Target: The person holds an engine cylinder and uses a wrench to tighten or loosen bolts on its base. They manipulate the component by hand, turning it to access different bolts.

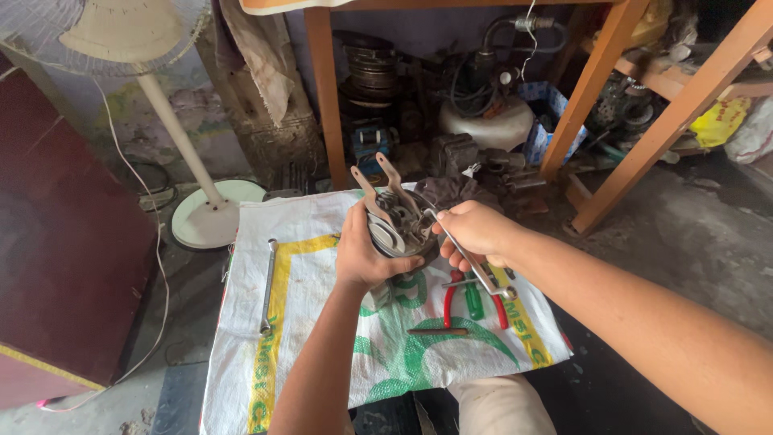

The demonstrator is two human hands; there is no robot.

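My left hand [364, 256] grips a grimy round metal motor part [396, 224] with two flat brackets sticking up, held above a white woven sack [314, 338] spread on the floor. My right hand [473, 232] holds a slim metal wrench [475, 266] whose upper end reaches into the part. Both hands meet over the middle of the sack.
On the sack lie a long spanner [268, 286] at the left, red-handled pliers [452, 302], a green-handled tool [473, 300] and a short brown rod [437, 331]. A white pedestal fan [208, 217] stands at the left. An orange wooden table frame [596, 89] with machine parts beneath is behind.
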